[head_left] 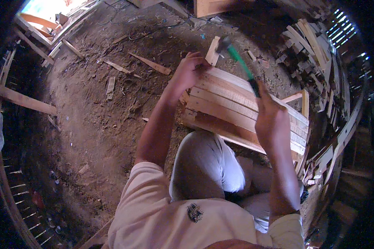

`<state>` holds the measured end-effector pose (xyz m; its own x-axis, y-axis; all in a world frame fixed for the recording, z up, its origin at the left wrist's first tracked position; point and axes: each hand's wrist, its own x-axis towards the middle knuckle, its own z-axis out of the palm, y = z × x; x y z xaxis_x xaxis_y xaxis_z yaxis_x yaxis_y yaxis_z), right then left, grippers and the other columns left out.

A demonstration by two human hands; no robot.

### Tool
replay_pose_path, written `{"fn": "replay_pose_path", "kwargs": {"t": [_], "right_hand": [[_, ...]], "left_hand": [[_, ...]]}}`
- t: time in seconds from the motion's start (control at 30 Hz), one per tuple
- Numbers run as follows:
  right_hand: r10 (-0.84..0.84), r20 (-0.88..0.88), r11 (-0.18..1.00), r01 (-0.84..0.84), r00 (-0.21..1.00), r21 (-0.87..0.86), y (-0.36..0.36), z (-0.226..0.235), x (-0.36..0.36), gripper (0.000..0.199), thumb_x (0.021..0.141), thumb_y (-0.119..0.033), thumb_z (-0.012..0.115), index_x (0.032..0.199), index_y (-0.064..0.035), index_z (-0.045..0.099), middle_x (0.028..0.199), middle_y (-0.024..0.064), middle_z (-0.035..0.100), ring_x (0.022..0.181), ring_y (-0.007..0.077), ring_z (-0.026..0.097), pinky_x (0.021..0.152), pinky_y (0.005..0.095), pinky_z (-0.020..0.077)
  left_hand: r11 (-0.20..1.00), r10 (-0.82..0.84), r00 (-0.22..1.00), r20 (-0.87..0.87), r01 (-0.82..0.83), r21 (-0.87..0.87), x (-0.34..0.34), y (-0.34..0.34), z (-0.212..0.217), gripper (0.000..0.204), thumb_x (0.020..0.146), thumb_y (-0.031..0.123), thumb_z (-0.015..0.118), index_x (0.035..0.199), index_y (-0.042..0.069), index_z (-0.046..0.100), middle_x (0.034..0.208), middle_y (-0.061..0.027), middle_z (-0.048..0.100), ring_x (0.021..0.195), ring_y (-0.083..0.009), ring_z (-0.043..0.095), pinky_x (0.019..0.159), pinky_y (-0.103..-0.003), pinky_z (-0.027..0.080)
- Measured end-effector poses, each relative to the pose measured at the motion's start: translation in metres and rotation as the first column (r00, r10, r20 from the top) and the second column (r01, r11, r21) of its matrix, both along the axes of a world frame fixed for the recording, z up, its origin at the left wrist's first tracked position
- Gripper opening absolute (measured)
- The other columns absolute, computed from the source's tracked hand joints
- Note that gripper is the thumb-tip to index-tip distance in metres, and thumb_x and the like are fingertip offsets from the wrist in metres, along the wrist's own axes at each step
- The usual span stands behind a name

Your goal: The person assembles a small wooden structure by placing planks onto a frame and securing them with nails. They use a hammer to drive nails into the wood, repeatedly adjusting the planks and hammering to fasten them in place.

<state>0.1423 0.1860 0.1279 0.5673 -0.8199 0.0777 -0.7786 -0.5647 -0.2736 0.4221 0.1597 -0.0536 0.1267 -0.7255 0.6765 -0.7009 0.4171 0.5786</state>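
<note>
A slatted wooden crate (228,103) lies at a slant in front of my knees. My right hand (272,118) is closed round the dark grip of a hammer (239,61) with a green shaft. Its head is raised over the crate's far left corner, beside an upright wooden post (212,50). At that same corner is my left hand (191,70), its fingers bent against the end of the far slat. Whether those fingers pinch a nail or only press the wood cannot be made out.
Loose wood scraps (151,63) lie on the dirt floor (95,124) to the left. Stacked offcuts (303,54) rise at the far right. A plank (27,99) juts in from the left edge, and a thin dark cable (145,36) runs across the floor at the back.
</note>
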Motion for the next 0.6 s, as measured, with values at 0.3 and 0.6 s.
{"fn": "replay_pose_path", "kwargs": {"t": [0.3, 0.6], "right_hand": [[0.044, -0.045, 0.995, -0.048, 0.998, -0.091, 0.002, -0.021, -0.006, 0.045, 0.1, -0.004, 0.057, 0.145, -0.0051, 0.056, 0.099, 0.0326, 0.068, 0.086, 0.0448, 0.071, 0.074, 0.0465, 0.056], [0.062, 0.065, 0.994, -0.056, 0.996, -0.092, 0.005, -0.013, 0.0, 0.044, 0.098, -0.005, 0.058, 0.142, -0.0045, 0.058, 0.104, 0.033, 0.067, 0.088, 0.0455, 0.071, 0.078, 0.0487, 0.0549]], "left_hand": [[0.99, 0.03, 0.945, -0.326, 0.016, 0.138, -0.014, 0.012, 0.002, 0.038, 0.087, -0.001, 0.064, 0.124, 0.008, 0.064, 0.107, -0.0101, 0.065, 0.104, -0.0238, 0.064, 0.096, -0.036, 0.051], [0.998, 0.057, 0.96, -0.274, -0.058, 0.005, -0.017, 0.005, -0.009, 0.032, 0.09, -0.014, 0.049, 0.117, 0.004, 0.053, 0.101, -0.0144, 0.059, 0.099, -0.0311, 0.062, 0.093, -0.041, 0.048]]}}
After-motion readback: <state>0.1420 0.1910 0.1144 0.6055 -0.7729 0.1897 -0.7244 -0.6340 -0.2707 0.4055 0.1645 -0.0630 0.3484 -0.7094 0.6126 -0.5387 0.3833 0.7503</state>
